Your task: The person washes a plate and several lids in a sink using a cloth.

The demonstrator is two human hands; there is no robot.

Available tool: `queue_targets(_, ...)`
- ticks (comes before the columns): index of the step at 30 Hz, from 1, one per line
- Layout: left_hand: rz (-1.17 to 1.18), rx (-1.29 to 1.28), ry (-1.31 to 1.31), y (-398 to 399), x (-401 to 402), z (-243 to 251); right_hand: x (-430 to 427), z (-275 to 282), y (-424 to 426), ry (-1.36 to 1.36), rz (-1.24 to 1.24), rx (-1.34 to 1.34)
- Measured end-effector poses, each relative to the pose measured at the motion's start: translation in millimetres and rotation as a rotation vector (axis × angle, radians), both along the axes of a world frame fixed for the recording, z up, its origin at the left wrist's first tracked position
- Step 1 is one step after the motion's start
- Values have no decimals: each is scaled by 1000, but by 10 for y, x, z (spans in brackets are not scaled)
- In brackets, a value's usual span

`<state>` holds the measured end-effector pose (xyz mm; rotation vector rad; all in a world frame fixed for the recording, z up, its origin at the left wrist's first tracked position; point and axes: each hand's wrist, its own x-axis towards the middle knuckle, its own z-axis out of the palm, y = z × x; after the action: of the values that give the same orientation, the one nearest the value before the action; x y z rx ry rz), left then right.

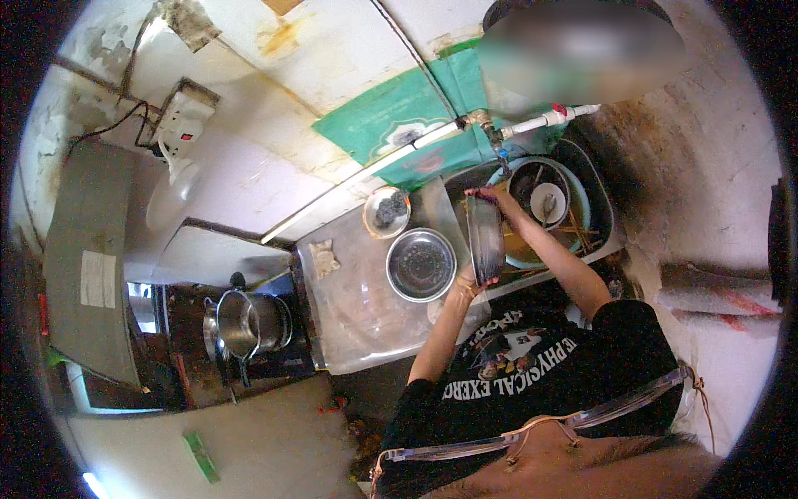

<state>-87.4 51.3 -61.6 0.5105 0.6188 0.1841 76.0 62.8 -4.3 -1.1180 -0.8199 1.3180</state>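
Observation:
A round metal basin or deep pan [486, 240] is tilted on its side between my two hands, near the left edge of the sink. My left hand [475, 280] grips its near rim, and my right hand [485, 196] holds the far rim under the tap [502, 156]. Just left of it, a round metal bowl [421, 265] rests on the counter. Behind that bowl stands an orange-rimmed bowl [386, 213] with dark scrubbing material inside. In the sink, a light-blue tub [583, 199] holds murky water, a metal pot [536, 168], a small white bowl with a spoon and several thin sticks.
The counter [368, 312] runs left to a stove carrying metal pots [240, 324]. A white pipe with a red valve [558, 114] crosses the wall above the sink. The sink's dark rim [614, 218] lies at right, near the stained wall.

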Motion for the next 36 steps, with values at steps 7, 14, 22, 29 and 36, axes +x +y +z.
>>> queue_targets(7,539,480,173,408,27,-907,-664,-690,-400,680,-442,-350)
queue_targets(14,426,1004,478,426,-487,-983,-388,-354,-518,690,-435,-270)
queue_targets(22,516,1298,998,728,-1640,-1382,939,-1375,-897,-337,-718,-277)
queue_targets(29,566,1299,1120,735,-1649,-1252,1571,-1280,-827,-1206,-552,-717)
queue_targets(36,489,1168,1179,632,-1493,-762,1642,-1388,-794,-902,-613,-602)
